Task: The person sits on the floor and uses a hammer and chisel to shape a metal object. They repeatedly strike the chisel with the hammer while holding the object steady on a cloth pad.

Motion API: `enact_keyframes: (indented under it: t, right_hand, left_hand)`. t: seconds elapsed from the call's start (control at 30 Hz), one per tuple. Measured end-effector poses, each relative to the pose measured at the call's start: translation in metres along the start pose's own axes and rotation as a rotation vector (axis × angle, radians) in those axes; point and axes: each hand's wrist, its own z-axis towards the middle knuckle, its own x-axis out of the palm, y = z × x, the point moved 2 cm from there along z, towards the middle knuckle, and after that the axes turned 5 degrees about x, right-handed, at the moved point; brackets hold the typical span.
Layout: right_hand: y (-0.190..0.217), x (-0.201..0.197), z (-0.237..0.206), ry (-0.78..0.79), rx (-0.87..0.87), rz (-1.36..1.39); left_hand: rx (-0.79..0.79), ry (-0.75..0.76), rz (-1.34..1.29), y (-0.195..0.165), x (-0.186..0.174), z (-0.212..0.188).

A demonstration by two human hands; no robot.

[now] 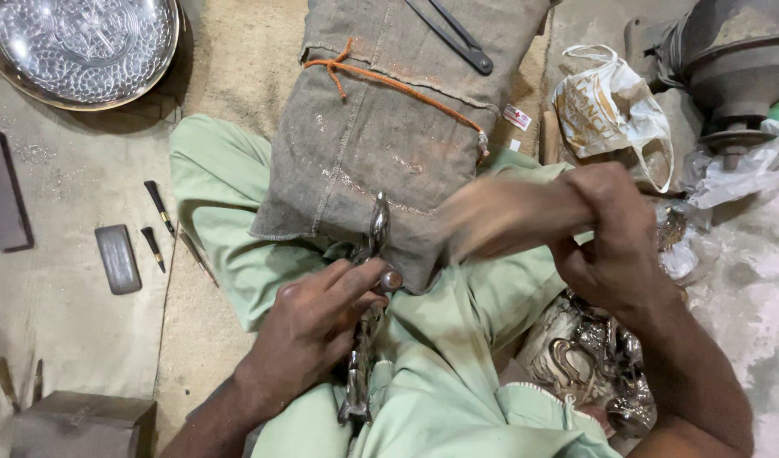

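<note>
- the left hand (317, 326) is closed around a curved silvery metal piece (374, 254), fingers wrapped over its middle and thumb pressed on its side, at the near centre of the scene.
- the metal piece runs from the lap up onto the near edge of a grey cloth sandbag (389, 127); its upper end rests against the bag and its lower end (355, 399) shows below the hand.
- the right hand (610, 237) is raised to the right of the bag, fingers curled shut on a wooden tool (491, 216) that is blurred, so its exact form cannot be told.
- the sandbag lies across the person's pale green trousers (432, 365) and is tied with an orange cord (389, 80); a dark metal tong (453, 34) lies on its far end.
- at the near right, beside the right forearm, sits a heap of shiny metal castings (601, 356).
- far right: a white plastic bag (610, 106) and a grey machine part (737, 59).
- far left: a patterned silver tray (80, 47).
- on the left floor lie a grey flat block (118, 259) and two small dark punches (159, 203), well apart from both hands.
</note>
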Motion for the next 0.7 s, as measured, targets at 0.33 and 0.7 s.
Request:
enact_keyframes:
  t: [0.33, 0.7]
  right_hand:
    - [0.01, -0.006, 0.004, -0.052, -0.167, -0.26]
    - [-0.003, -0.004, -0.011, 0.011, -0.064, -0.275]
  left_hand:
    - [-0.018, 0.008, -0.02, -0.002, -0.001, 0.002]
    - [-0.029, 0.039, -0.009, -0.004, 0.0, 0.001]
